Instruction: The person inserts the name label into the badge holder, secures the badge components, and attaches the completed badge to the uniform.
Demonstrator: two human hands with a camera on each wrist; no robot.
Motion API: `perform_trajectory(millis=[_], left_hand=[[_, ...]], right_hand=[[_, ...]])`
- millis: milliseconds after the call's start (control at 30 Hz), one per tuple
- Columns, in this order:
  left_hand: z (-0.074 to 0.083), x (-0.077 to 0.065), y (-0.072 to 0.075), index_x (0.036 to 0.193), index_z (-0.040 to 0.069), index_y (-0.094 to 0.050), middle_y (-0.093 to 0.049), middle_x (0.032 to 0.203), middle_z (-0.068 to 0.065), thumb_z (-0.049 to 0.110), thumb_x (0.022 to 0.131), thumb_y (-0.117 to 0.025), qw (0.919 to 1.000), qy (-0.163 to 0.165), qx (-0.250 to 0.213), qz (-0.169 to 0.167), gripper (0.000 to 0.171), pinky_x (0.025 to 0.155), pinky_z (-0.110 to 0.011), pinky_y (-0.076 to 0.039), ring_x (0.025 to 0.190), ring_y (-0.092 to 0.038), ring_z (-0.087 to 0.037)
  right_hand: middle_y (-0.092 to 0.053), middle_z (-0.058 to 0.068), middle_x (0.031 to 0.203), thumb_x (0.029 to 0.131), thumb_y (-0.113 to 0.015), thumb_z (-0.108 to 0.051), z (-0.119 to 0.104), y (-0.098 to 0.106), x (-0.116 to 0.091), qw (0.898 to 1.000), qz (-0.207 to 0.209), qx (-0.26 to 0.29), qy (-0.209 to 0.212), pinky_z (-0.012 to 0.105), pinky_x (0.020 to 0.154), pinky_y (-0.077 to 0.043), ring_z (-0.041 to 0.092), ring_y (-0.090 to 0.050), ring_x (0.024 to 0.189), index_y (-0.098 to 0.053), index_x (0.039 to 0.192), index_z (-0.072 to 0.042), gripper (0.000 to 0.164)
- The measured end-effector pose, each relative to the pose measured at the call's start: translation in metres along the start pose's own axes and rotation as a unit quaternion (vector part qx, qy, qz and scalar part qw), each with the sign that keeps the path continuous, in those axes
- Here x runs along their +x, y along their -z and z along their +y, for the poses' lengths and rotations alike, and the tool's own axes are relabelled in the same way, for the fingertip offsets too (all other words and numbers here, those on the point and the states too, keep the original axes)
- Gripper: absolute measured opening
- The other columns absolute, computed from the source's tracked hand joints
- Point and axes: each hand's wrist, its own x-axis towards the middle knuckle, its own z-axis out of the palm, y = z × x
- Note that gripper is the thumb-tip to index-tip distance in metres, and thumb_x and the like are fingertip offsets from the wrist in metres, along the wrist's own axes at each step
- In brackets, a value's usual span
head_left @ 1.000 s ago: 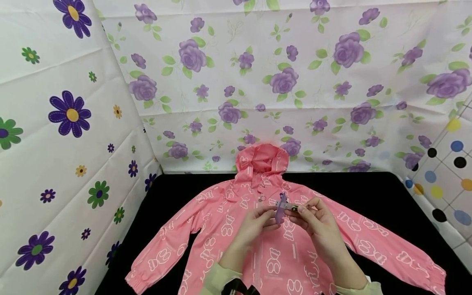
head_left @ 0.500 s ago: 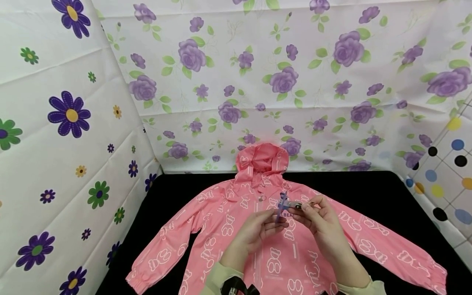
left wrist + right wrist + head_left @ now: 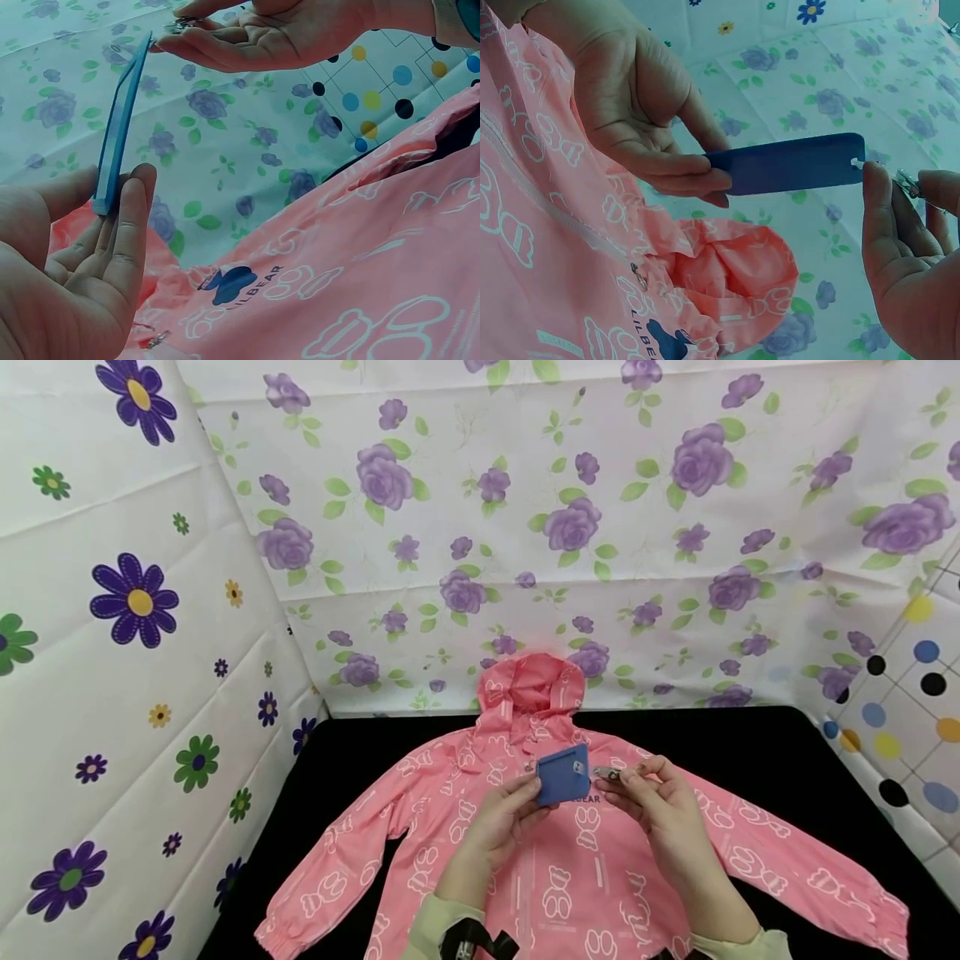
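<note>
- person's left hand [image 3: 504, 818] has the flat blue rectangular plastic card holder [image 3: 561, 777] pinched by one end, thumb on one face and fingers on the other
- that holder's up in the air over the jacket's chest, tilted a bit, its slotted end towards the other hand
- right hand [image 3: 663, 802] is pinching a small shiny silver metal clip [image 3: 611, 774] between thumb and fingers, right next to the slot
- pale little tab [image 3: 858, 163] sits at the slot, can't really tell from here if it's hooked to the clip
- below both hands there's a pink hooded jacket with white bear outlines [image 3: 558, 852], lying spread out with its sleeves angled out, hood at the far end
- chest has a dark blue bear print [image 3: 234, 285] with "lilbear" lettering beside it
- it's all on a black tabletop [image 3: 690, 727], with a white sheet of purple roses [image 3: 480, 552] hanging behind
</note>
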Motion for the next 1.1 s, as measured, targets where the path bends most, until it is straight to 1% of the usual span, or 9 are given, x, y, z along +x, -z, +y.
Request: perform_trajectory(millis=[133,233,367,467,633,733,833,967,1100], left_hand=[[0.006,-0.003,0.002,0.143,-0.011,-0.057,-0.078,0.099,-0.006,0.014,0.107,-0.068,0.9998,-0.008,0.010,0.011,0.045,0.084,-0.025,-0.063,0.086,-0.077,-0.013],[0.010,-0.005,0.004,0.136,-0.008,-0.063,-0.079,0.095,-0.006,0.017,0.106,-0.069,0.9997,-0.016,0.018,0.009,0.039,0.082,-0.025,-0.064,0.083,-0.077,-0.013],[0.014,-0.006,0.005,0.128,-0.002,-0.069,-0.079,0.095,-0.005,0.016,0.107,-0.068,0.9996,-0.017,0.020,-0.005,0.028,0.084,-0.027,-0.064,0.083,-0.078,-0.014],[0.016,-0.007,0.005,0.122,0.003,-0.071,-0.078,0.094,-0.004,0.014,0.107,-0.066,0.9996,-0.018,0.019,-0.007,0.020,0.084,-0.028,-0.064,0.083,-0.078,-0.014],[0.019,-0.010,0.007,0.127,-0.001,-0.069,-0.077,0.095,-0.004,0.013,0.108,-0.063,0.9992,-0.021,0.031,-0.016,0.025,0.084,-0.027,-0.064,0.084,-0.077,-0.012],[0.020,-0.012,0.008,0.130,-0.004,-0.068,-0.077,0.095,-0.004,0.013,0.109,-0.062,0.9991,-0.018,0.032,-0.023,0.027,0.085,-0.027,-0.064,0.083,-0.077,-0.012],[0.022,-0.014,0.009,0.127,-0.002,-0.069,-0.077,0.094,-0.003,0.012,0.109,-0.060,0.9992,-0.017,0.027,-0.026,0.025,0.084,-0.027,-0.064,0.082,-0.077,-0.011],[0.024,-0.014,0.011,0.125,0.000,-0.070,-0.077,0.093,-0.003,0.012,0.109,-0.061,0.9989,-0.020,0.026,-0.032,0.023,0.084,-0.026,-0.063,0.082,-0.076,-0.011],[0.026,-0.012,0.012,0.128,-0.002,-0.069,-0.077,0.094,-0.003,0.011,0.109,-0.060,0.9988,-0.024,0.029,-0.032,0.025,0.085,-0.027,-0.063,0.082,-0.077,-0.012]], right_hand=[[-0.079,0.007,0.115,0.114,-0.049,-0.003,-0.001,-0.001,0.001,1.000,0.005,-0.012,-0.004,0.037,0.095,-0.061,0.022,-0.078,0.105,-0.047,0.108,-0.008,0.007],[-0.079,0.007,0.116,0.113,-0.052,-0.005,-0.001,-0.002,0.002,1.000,0.002,-0.017,-0.006,0.036,0.095,-0.061,0.024,-0.078,0.107,-0.047,0.110,-0.003,0.006],[-0.079,0.008,0.116,0.113,-0.056,-0.014,-0.001,-0.002,0.001,1.000,0.008,-0.027,-0.009,0.037,0.095,-0.061,0.027,-0.077,0.107,-0.044,0.111,0.004,0.022],[-0.079,0.008,0.114,0.113,-0.057,-0.015,-0.002,-0.001,0.000,0.999,0.015,-0.033,-0.013,0.036,0.093,-0.062,0.026,-0.078,0.106,-0.045,0.112,0.006,0.024],[-0.080,0.007,0.109,0.111,-0.060,-0.010,-0.003,0.001,-0.002,0.999,0.027,-0.037,-0.014,0.032,0.088,-0.064,0.022,-0.079,0.102,-0.049,0.109,0.000,0.015],[-0.080,0.006,0.108,0.110,-0.062,-0.009,-0.002,0.003,-0.004,0.999,0.032,-0.031,-0.014,0.030,0.086,-0.064,0.020,-0.079,0.100,-0.050,0.107,-0.002,0.015],[-0.080,0.005,0.106,0.109,-0.063,-0.008,0.000,0.004,-0.005,0.999,0.033,-0.027,-0.014,0.029,0.084,-0.064,0.018,-0.079,0.098,-0.051,0.106,-0.002,0.014],[-0.080,0.005,0.106,0.110,-0.060,-0.005,0.000,0.005,-0.004,0.999,0.029,-0.024,-0.008,0.028,0.084,-0.064,0.017,-0.079,0.098,-0.053,0.106,-0.005,0.007],[-0.081,0.005,0.106,0.111,-0.057,-0.003,-0.001,0.004,-0.002,0.999,0.029,-0.024,-0.004,0.027,0.083,-0.064,0.015,-0.079,0.097,-0.056,0.107,-0.007,0.006]])
